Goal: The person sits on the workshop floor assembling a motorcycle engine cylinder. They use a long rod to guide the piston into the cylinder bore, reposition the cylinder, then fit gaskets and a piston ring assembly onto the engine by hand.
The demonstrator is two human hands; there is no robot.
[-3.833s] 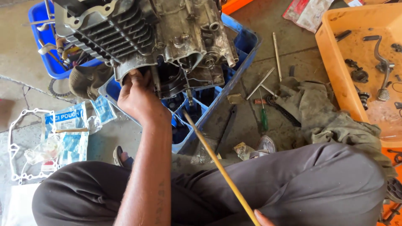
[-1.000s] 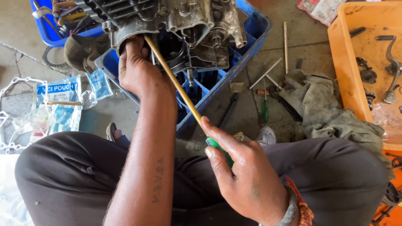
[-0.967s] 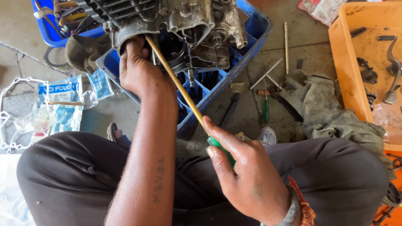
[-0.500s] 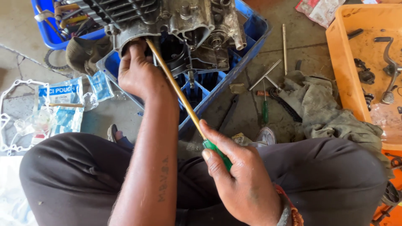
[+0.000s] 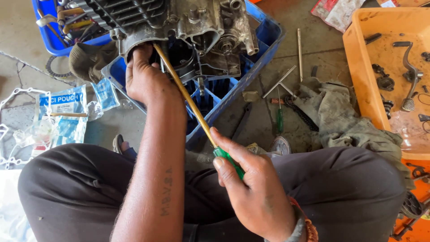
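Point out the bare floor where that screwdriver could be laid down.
Bare concrete lies at the far left, above the white gasket and left of the blue crate. A smaller patch sits between crate and orange tray, beyond the thin rod. The floor near the rag is crowded with tools.

Long screwdriver (image 5: 192, 105) with brass-coloured shaft and green handle, slanted up-left, tip at the underside of a grimy grey finned engine (image 5: 179, 27) resting tilted on a blue crate (image 5: 264, 36)
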